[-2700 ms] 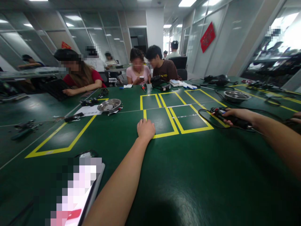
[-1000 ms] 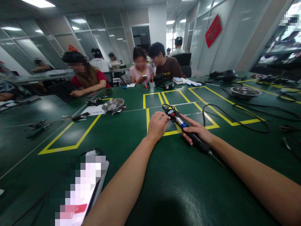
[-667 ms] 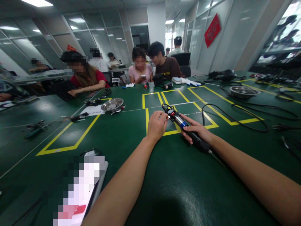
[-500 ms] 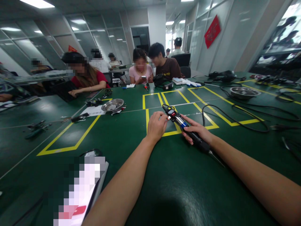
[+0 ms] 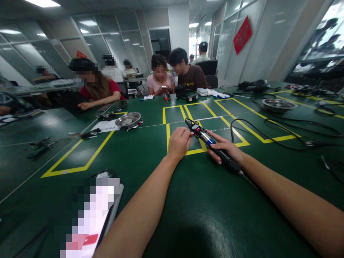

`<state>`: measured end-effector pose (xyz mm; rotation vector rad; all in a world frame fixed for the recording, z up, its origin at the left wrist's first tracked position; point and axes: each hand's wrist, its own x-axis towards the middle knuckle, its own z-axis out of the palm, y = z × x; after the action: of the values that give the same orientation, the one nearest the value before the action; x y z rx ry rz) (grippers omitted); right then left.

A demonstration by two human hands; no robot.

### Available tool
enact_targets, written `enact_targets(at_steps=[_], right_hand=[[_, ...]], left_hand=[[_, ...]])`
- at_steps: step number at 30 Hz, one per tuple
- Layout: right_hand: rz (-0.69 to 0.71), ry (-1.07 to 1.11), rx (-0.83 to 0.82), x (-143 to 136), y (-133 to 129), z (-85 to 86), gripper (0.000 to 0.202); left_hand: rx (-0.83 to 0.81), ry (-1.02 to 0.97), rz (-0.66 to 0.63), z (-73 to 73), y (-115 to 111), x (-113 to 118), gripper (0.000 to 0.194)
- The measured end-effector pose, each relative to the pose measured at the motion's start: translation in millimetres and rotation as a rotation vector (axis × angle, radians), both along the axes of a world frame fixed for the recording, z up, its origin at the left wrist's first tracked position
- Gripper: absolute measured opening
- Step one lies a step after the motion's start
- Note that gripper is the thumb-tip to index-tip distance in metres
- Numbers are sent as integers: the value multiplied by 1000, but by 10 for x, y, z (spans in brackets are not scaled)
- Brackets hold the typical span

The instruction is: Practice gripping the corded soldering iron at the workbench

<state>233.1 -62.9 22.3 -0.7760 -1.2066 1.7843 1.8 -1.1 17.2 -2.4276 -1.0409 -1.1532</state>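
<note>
A black and silver cylindrical tool point(image 5: 220, 153) with a blue band lies tilted in my right hand point(image 5: 228, 149), whose fingers wrap round its body. Its thin metal shaft points down toward my right forearm. At the tool's upper end sits a small black and red part point(image 5: 196, 128) with a looped black cable. My left hand point(image 5: 180, 143) is closed at that end, fingertips pinched beside the red piece; what they grip is too small to make out. Both hands are above the green table point(image 5: 199, 200), near yellow tape outlines.
Metal bowls stand at left point(image 5: 129, 120) and right point(image 5: 279, 105). A black cable point(image 5: 271, 141) curls across the right side. A blurred-out screen point(image 5: 91, 215) lies at lower left. Several people sit beyond the table, one in a red top point(image 5: 115, 91). Pliers point(image 5: 40, 150) lie far left.
</note>
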Motion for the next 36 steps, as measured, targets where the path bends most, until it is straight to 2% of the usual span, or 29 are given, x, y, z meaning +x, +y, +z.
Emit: enact_targets(at_steps=[16,26,29,32,36], right_hand=[[-5,4,-1,4,-5,2,94],[14,14,4,17,18,-36,93],[-17,35,-5,19,14,-26,94],[-30,46,-9,20,1,-11,94],[-15,35,-4,17,-13,-2,95]], left_hand=[[9,24,-26,14,-46,43,14],[14,-44,-72,-32,11,20,17],[-56,-108,-113,-51,6,26,17],[-186,-295,-123,-67,-5,40,24],[-524,-584,-103,-100,-6,65,18]])
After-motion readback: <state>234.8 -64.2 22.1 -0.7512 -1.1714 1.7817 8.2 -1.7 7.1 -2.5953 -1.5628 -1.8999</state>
